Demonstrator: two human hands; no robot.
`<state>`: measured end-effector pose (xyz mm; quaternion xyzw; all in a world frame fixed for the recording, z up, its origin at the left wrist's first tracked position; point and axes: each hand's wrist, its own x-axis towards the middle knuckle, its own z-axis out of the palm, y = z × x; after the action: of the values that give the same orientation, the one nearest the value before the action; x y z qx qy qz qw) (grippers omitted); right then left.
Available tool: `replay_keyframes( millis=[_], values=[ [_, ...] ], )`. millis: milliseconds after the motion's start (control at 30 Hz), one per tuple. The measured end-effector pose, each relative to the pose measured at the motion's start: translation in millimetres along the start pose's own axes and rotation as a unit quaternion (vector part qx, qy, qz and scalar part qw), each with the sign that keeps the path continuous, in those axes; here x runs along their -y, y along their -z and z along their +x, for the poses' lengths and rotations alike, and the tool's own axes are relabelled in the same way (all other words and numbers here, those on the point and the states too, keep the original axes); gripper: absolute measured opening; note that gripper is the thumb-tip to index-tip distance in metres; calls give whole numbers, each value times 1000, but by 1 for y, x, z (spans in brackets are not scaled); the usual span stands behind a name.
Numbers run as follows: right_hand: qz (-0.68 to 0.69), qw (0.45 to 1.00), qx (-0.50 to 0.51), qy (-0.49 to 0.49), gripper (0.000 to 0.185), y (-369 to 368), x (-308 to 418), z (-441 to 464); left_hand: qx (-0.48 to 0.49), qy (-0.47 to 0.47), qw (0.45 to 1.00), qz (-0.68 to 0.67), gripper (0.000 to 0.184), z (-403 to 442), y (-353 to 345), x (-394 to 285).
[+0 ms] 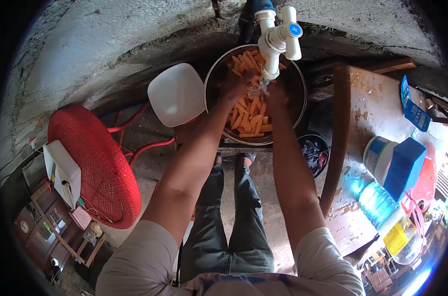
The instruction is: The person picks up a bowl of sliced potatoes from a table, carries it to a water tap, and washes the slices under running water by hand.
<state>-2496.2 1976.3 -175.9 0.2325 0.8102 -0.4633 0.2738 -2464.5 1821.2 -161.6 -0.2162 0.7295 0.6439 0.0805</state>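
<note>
A round metal basin (297,101) holds many orange vegetable sticks (253,121), cut like thick fries. Above it, a white plastic tap (272,47) with a blue-marked handle pours water onto the sticks. My left hand (237,87) reaches into the basin's left side and touches the sticks. On the right of the water stream, my right hand (277,93) is down inside the basin, close to the sticks. Shadow, water and the sticks hide the fingers of both hands, so their grip does not show.
A white square tray (176,94) is left of the basin, beyond a red woven chair (93,167). A worn wooden table (357,123) at right bears a blue box (405,167) and a water bottle (379,204). A dark bucket (315,155) stands below the basin's right side.
</note>
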Motion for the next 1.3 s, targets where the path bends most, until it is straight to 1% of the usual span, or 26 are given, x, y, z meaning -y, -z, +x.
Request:
replay_keyframes(
  millis=[33, 67, 133, 200, 233, 300, 333, 367, 433, 500, 533, 567, 633, 667, 733, 767, 800, 867, 933, 1033, 1067, 1100, 1133, 1200, 1233, 1300],
  values=[
    [-6, 999, -19, 26, 56, -3, 9, -11, -28, 20, 999, -30, 52, -7, -7, -6],
    [-115, 992, -36, 43, 54, -3, 14, -26, -43, 28, 999, 15, 50, -16, -8, -11],
    [-222, 972, -55, 62, 53, -5, 30, -62, -58, 36, 996, 59, 47, -37, -8, -36],
    [-50, 982, -118, 136, 51, -7, 41, -85, -75, -99, 992, 31, 43, -41, -10, -36],
    [-50, 982, -118, 136, 51, -3, 41, -92, -75, -99, 992, 30, 43, -49, -6, -61],
    [-91, 938, -92, 321, 45, 7, 44, -100, -37, 12, 998, 54, 44, -55, 4, -105],
    [-91, 938, -92, 320, 45, 17, 56, -112, -36, 12, 998, 54, 44, -55, 7, -98],
    [-55, 956, -41, 285, 41, 30, 68, -122, 10, 28, 993, -110, 45, -56, 13, -85],
    [-17, 968, 9, 251, 37, 51, 71, -109, 55, 40, 961, -269, 46, -47, 31, -71],
    [-181, 943, -70, 271, 36, 67, 37, -62, 14, 16, 992, -125, 51, -39, 45, -60],
    [-181, 943, -69, 271, 36, 62, 12, -32, 13, 16, 992, -125, 51, -35, 44, -54],
    [-170, 961, -31, 215, 34, 53, -18, 0, 1, 125, 980, -155, 55, -30, 42, -44],
    [-160, 975, 6, 155, 38, 42, -23, 19, -10, 234, 955, -184, 60, -14, 32, -23],
    [-69, 997, 13, 30, 43, 35, -24, 23, 17, 219, 966, -135, 64, -5, 26, -12],
    [23, 994, 22, -100, 48, 23, -6, 1, 43, 209, 973, -84, 69, -10, 20, -4],
    [136, 982, 64, -112, 47, 25, 14, -17, 22, 154, 985, -75, 73, -18, 18, -13],
    [156, 978, 71, -119, 45, 24, 8, -6, 4, 89, 994, -66, 76, -12, 13, -22],
    [195, 968, 84, -135, 43, 21, -4, 16, -21, 75, 995, -62, 79, -8, 2, -12],
    [157, 981, 86, -75, 45, 18, -5, 6, -53, 70, 994, -57, 81, -15, 0, -8],
    [23, 999, 10, 31, 32, 19, 30, -47, 61, 154, 986, -24, 79, -15, 6, -22],
    [24, 999, 9, 33, 32, 23, 22, -53, 56, 93, 994, -1, 73, -23, 8, -31],
    [-136, 965, 0, 224, 25, 27, 10, -52, 51, 30, 998, 22, 67, -32, 10, -40],
    [-198, 927, -5, 318, 21, 34, 12, -57, 47, -32, 997, 45, 62, -43, 12, -47],
    [-314, 806, -61, 498, 15, 47, 16, -66, 36, -153, 984, 87, 51, -55, 17, -62],
    [-272, 848, -35, 453, 16, 60, 20, -62, 36, -154, 984, 86, 51, -50, 24, -67],
    [-229, 885, -8, 405, 17, 71, 34, -54, -16, -134, 977, 167, 53, -33, 40, -72]
  ],
)
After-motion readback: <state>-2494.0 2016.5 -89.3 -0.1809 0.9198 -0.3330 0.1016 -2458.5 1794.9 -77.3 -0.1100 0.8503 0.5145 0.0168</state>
